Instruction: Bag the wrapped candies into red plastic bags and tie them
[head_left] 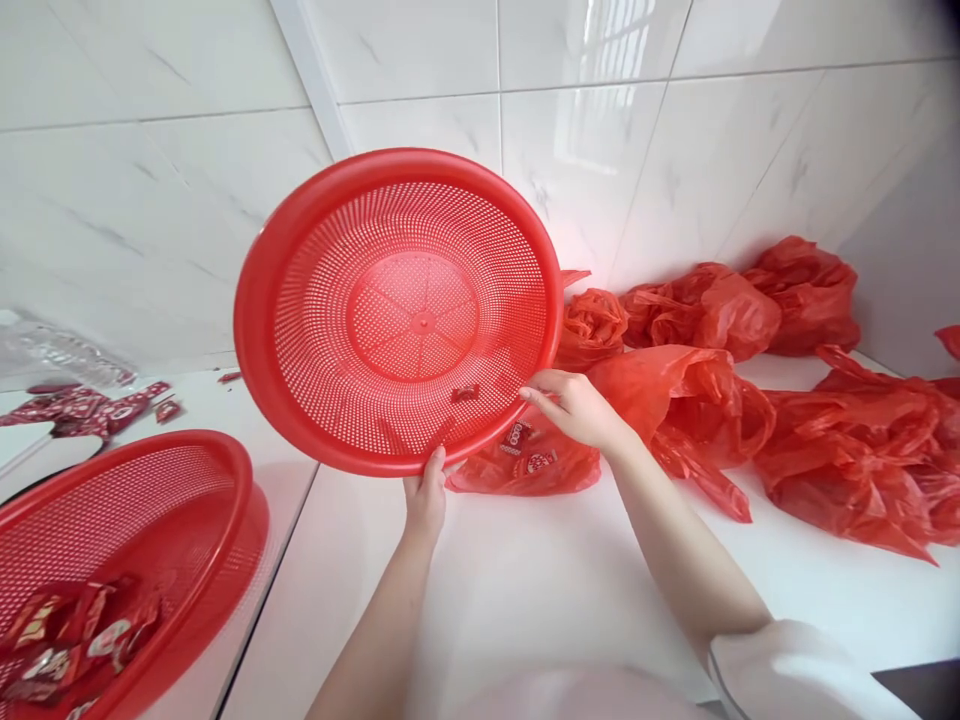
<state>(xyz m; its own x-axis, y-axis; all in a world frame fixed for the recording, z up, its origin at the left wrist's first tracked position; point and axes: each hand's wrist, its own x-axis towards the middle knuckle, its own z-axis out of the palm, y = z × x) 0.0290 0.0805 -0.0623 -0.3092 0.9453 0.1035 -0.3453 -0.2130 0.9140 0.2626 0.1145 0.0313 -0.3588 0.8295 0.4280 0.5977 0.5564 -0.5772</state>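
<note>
While the marbled tile wall (pixel 420 60) rises at twelve o'clock and the white countertop (pixel 487 580) spreads under your forearms, you hold a red plastic colander (pixel 412 300) tipped up mid-view, its mouth facing you. A second red colander (pixel 244 480) stands at eight o'clock. Knotted red plastic bags (pixel 697 310) crowd around three o'clock; another bag (pixel 570 470), printed packets showing in it, lies beyond the raised rim's five o'clock.

Your left hand (pixel 427 492) pinches that rim at six o'clock, thumb over it. Your right hand (pixel 574 405) is at four o'clock, thumb and forefinger close together; whether they grip the rim, you cannot tell.

The raised colander looks nearly finished with: one small red packet (pixel 465 393) rests on its lower wall. The heap of wrapped packets (pixel 97 640) in the second colander seems left to handle.

Your widest room is at six o'clock; bags hem you in at three, and a dark seam (pixel 270 590) cuts the counter between seven and eight.
</note>
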